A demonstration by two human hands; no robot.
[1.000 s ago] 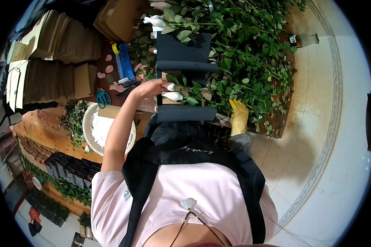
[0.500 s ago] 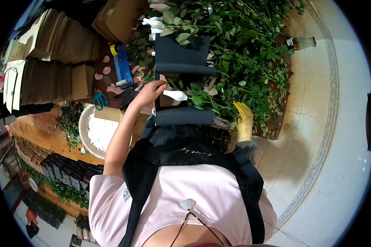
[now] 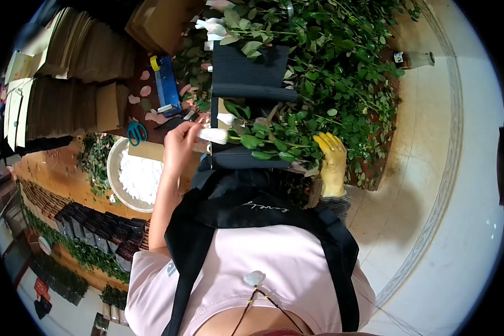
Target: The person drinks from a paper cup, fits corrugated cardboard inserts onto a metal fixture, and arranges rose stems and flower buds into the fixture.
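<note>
My apron (image 3: 229, 201) is closest, with the near pad (image 3: 252, 158) just beyond it. By that pad's left end is the white net (image 3: 213, 135); the fingers of my left hand (image 3: 179, 148) pinch its outer tip. A leafy stem (image 3: 271, 147) runs from it toward my gloved right hand (image 3: 333, 162), whose fingers curl down at the leaves; I cannot tell whether they grip the stem or merely rest there.

A tug at the tip could, I judge, pull the net off or bruise whatever it covers, since I have only its end. If my glove has leaves rather than stem, they may tear and the stem swing loose.

Farther off, a second net (image 3: 225, 119) sits between the near pad and the far pad (image 3: 255, 91); a careless knuckle could knock it. Beyond and to the right spreads the heap of foliage (image 3: 347, 84), where entangled leaves could snag my stem and drag others along. A bottle (image 3: 417, 60) lies past the heap.
</note>
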